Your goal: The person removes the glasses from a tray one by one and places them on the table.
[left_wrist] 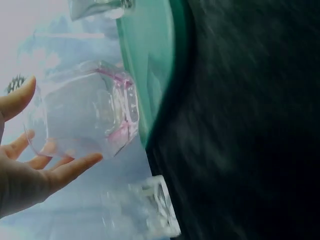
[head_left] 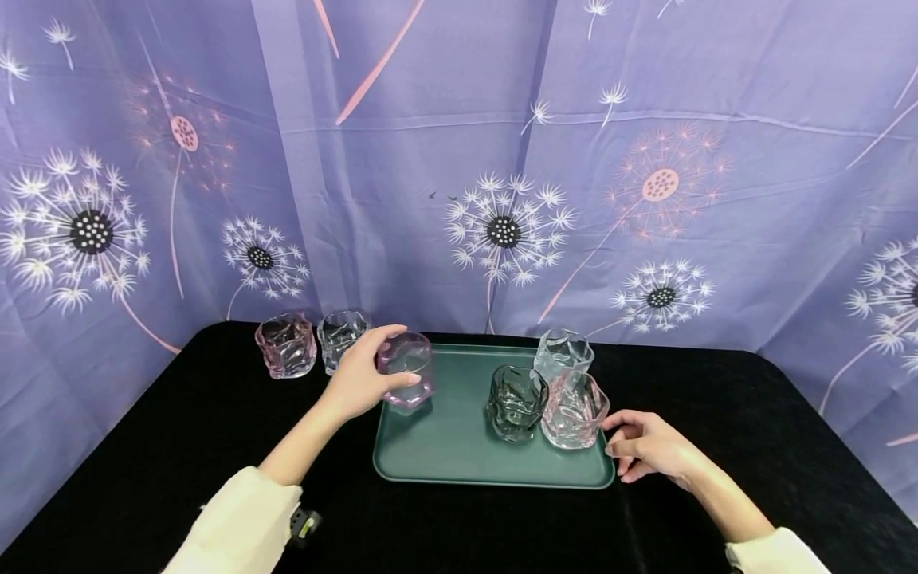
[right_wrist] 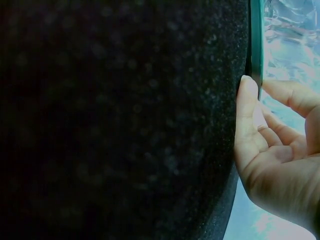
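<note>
My left hand [head_left: 362,376] grips a purple-tinted drinking glass [head_left: 417,363] at the left end of the green tray [head_left: 459,462]. In the left wrist view, thumb and fingers span the sides of this glass [left_wrist: 85,112], its base close to the tray; whether it touches cannot be told. At the tray's right edge, my right hand [head_left: 649,446] pinches the rim between thumb and finger, and the right wrist view has the tray edge [right_wrist: 256,45] between those fingertips. On the tray's right half stand a dark grey glass [head_left: 516,406], a pink glass [head_left: 574,414] and a clear glass [head_left: 562,351].
Left of the tray, another pink glass [head_left: 287,351] and a clear glass [head_left: 337,331] stand near the back of the black-covered table [head_left: 179,446]. A purple curtain with dandelion prints [head_left: 416,199] hangs right behind the table.
</note>
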`<state>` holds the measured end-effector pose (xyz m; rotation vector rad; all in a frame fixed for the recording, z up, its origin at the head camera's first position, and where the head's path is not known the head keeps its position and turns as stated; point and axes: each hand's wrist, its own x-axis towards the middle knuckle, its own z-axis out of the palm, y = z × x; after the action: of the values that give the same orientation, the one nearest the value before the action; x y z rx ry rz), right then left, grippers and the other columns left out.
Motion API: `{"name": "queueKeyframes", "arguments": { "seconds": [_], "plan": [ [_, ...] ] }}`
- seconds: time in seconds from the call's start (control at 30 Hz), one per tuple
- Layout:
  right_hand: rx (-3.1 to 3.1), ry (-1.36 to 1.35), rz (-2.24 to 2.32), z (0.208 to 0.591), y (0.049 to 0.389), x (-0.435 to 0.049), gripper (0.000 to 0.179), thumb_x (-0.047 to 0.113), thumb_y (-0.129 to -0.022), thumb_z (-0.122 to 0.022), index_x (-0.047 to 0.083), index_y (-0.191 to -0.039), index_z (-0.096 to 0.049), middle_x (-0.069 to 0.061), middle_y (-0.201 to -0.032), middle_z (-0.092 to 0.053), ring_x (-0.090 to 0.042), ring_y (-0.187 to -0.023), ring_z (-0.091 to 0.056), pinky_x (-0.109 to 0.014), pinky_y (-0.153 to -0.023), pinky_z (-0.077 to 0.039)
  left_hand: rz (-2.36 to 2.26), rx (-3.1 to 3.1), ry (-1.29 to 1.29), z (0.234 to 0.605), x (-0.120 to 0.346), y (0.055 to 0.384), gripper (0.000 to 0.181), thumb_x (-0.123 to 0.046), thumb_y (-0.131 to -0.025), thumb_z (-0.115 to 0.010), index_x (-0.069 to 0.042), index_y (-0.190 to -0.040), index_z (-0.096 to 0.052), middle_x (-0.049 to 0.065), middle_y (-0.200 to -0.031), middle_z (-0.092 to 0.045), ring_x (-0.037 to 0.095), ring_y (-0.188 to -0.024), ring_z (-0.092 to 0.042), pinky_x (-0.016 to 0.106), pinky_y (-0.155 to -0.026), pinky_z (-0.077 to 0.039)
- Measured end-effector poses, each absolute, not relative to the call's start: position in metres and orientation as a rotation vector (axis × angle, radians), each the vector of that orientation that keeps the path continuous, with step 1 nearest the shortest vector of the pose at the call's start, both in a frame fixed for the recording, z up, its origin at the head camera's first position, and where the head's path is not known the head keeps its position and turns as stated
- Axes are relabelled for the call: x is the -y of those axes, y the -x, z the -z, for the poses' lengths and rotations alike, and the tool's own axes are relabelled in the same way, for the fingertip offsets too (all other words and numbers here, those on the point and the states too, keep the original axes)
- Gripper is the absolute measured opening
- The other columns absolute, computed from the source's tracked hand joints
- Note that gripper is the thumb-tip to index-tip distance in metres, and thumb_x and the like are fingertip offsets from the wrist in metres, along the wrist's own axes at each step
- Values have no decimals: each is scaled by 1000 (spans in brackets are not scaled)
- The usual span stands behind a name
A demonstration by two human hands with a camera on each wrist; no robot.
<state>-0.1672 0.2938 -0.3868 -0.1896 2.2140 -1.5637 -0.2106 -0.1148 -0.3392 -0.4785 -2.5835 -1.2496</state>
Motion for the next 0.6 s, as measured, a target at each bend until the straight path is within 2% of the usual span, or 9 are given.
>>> {"name": "queueKeyframes", "arguments": {
  "seconds": [0.2,0.6],
  "plan": [
    [-2210,185,1564,387,167,-295,42,1,-80,-62,-15,-113,-43,-7,-74,-59,-18,-58,-59,-39,-55,-53,1158,2662,430,337,152,202,66,-22,-70,-80,-6,-127,-51,17,-127,-50,35,-116,-45,50,-94,-35],
    [-2205,186,1568,388,167,-294,42,2,-80,-62,-14,-114,-43,-7,-74,-59,-17,-58,-59,-39,-54,-53,1146,2753,258,335,223,182,76,-35,-71,-78,-9,-133,-42,19,-128,-48,38,-115,-42,54,-89,-34]
  ]
}}
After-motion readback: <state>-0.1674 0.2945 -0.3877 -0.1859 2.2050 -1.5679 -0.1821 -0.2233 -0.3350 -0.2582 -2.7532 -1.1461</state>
